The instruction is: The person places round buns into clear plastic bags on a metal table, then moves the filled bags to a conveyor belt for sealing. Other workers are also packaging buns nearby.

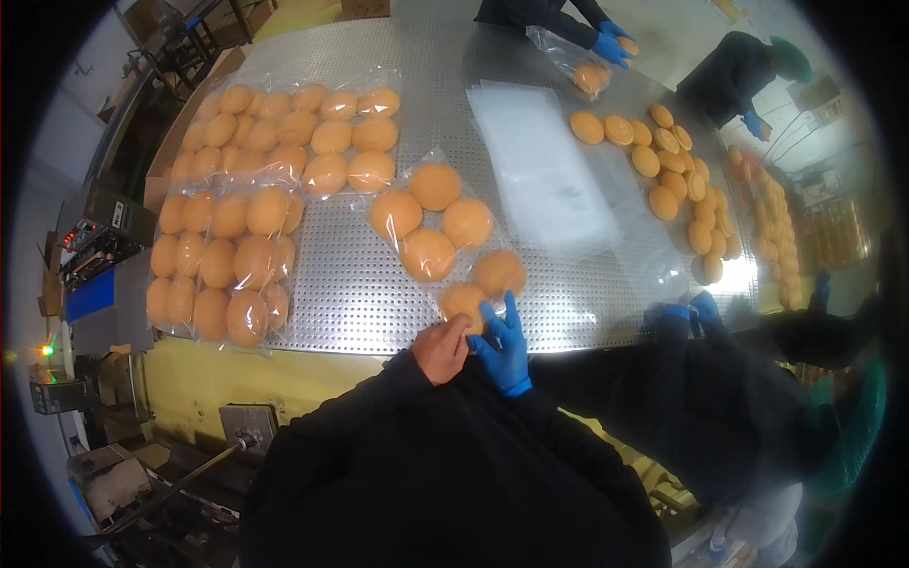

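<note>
A clear plastic bag (440, 153) of round buns lies before me on the perforated metal table (355, 284), its near end at the table's front edge. My bare left hand (444, 349) has its fingers bunched at the nearest bun (463, 304), seemingly pinching the film there; the fingertips are partly hidden. In a blue glove, my right hand (505, 349) spreads its fingers beside that bun, just below another bun (500, 273). Whether its fingertips press on the film cannot be told.
Bagged buns (234, 255) cover the table's left part. Flat clear bags (543, 170) are stacked right of centre, loose buns (671, 163) farther right. A co-worker's gloved hands (612, 46) handle buns at the far side; another co-worker (682, 397) stands close on my right.
</note>
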`<control>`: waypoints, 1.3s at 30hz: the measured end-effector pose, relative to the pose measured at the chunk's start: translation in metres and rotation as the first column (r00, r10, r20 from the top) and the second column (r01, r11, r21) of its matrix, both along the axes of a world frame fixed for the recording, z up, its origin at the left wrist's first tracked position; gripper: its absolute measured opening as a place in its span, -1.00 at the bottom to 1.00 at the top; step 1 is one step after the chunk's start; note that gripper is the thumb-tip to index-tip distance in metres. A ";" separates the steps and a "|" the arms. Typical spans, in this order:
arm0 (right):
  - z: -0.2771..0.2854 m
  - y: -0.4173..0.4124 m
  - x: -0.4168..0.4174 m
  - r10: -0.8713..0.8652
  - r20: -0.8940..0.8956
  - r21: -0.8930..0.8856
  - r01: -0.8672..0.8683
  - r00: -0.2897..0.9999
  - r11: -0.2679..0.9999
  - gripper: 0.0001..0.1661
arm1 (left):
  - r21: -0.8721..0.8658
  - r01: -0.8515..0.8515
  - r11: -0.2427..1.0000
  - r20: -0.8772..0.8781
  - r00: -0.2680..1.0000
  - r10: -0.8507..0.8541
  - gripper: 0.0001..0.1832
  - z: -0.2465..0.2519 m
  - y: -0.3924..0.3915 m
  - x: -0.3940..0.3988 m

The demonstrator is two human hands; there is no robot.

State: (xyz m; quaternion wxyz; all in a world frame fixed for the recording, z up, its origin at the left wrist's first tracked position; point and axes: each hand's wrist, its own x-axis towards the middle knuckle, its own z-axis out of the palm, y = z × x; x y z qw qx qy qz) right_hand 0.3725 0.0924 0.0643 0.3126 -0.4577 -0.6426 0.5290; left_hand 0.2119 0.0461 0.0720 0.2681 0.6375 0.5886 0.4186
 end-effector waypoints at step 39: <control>-0.061 0.077 0.021 -0.499 -0.270 -0.323 0.411 0.823 0.852 -0.52 | -0.016 0.141 0.990 -0.026 0.990 -0.142 -0.74 -0.019 0.023 0.038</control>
